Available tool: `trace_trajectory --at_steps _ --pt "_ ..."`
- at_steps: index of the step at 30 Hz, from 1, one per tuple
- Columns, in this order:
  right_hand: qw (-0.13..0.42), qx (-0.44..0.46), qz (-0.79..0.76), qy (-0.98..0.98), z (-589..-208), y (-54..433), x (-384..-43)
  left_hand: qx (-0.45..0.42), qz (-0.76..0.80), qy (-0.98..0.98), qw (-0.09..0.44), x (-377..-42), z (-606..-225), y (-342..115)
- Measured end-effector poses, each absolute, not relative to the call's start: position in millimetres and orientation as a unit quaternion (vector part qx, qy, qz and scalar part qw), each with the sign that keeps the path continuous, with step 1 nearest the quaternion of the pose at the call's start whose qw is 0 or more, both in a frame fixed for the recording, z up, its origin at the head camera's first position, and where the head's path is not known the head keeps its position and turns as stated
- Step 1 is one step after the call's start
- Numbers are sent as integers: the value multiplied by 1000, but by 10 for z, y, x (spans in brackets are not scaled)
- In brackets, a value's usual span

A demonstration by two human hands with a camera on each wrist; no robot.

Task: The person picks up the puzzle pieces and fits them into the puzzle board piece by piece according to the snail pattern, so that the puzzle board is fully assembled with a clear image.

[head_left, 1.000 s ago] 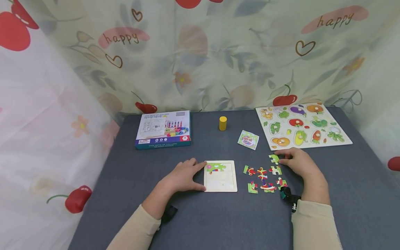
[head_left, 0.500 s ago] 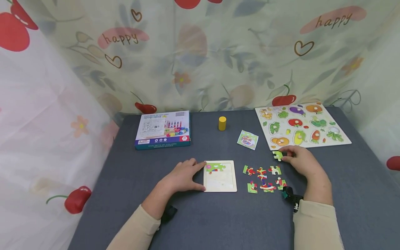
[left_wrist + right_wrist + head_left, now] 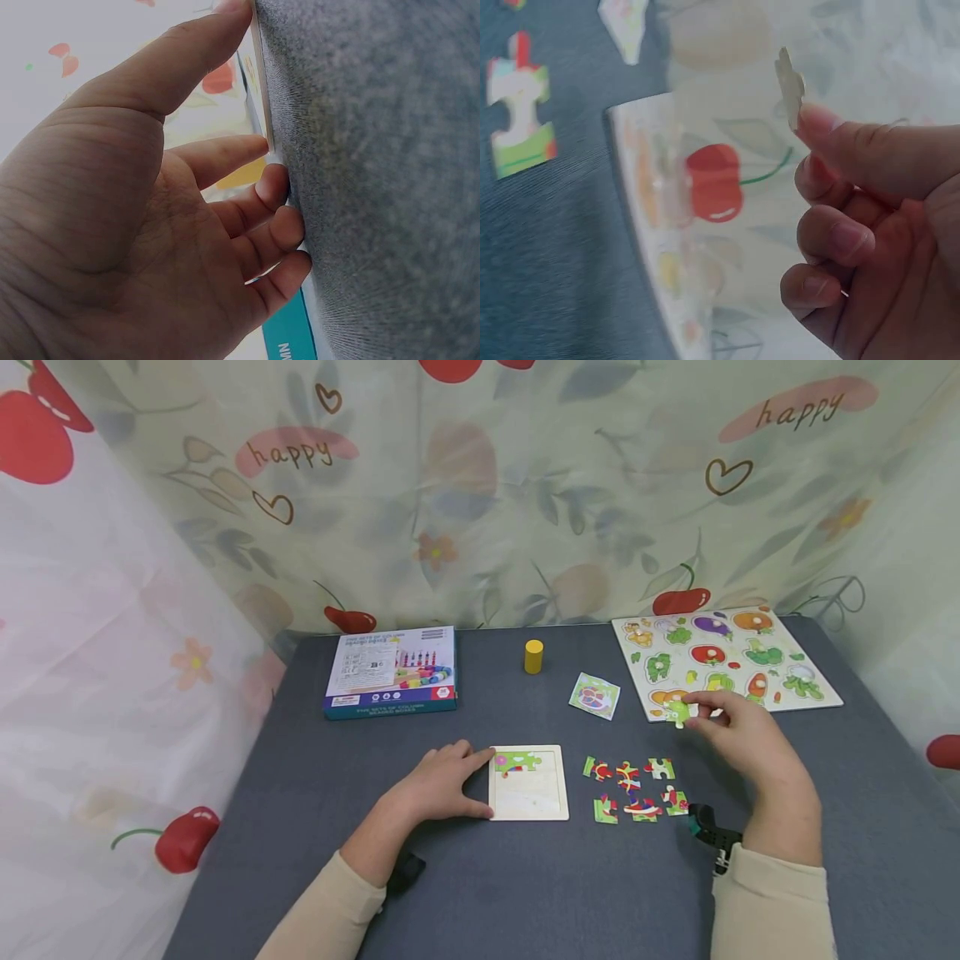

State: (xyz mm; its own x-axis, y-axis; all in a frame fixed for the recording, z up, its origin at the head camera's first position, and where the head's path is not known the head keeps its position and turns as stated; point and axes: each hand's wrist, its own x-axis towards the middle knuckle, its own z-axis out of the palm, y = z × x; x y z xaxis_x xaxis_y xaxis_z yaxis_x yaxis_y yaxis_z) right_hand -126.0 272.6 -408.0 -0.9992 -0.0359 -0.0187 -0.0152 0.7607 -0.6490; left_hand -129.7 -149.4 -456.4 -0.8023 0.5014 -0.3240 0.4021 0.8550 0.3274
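Note:
My right hand (image 3: 738,735) pinches a green puzzle piece (image 3: 677,711) between thumb and fingers, raised in front of the vegetable board's near edge. In the right wrist view that jigsaw piece (image 3: 789,88) appears nearly edge-on above the thumb tip. At the centre lies a square wooden puzzle tray (image 3: 528,802) with a joined green strip (image 3: 517,762) along its top left. My left hand (image 3: 441,783) touches the tray's left side, index finger at the upper corner and thumb at the lower one. Several loose puzzle pieces (image 3: 628,775) lie in two rows right of the tray.
At the back right lies a vegetable peg board (image 3: 637,685). A small picture card (image 3: 595,696) and a yellow cylinder (image 3: 533,657) stand left of it. A boxed game (image 3: 392,672) sits at the back left. A patterned curtain (image 3: 480,527) hangs behind the table.
My right hand has lifted the green puzzle piece off the table and carried it up and rightward, in front of the board's corner. The left hand and tray stay put.

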Motion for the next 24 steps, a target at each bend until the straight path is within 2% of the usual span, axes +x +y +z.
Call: trace_trajectory --at_steps 9,24 --pt "-48 -64 -383 920 -3835 2660 -1121 239 124 942 203 -1297 -4574 -1501" --pt "-109 -184 -461 861 -3557 2298 -970 243 121 941 200 -1304 -4583 -1499"
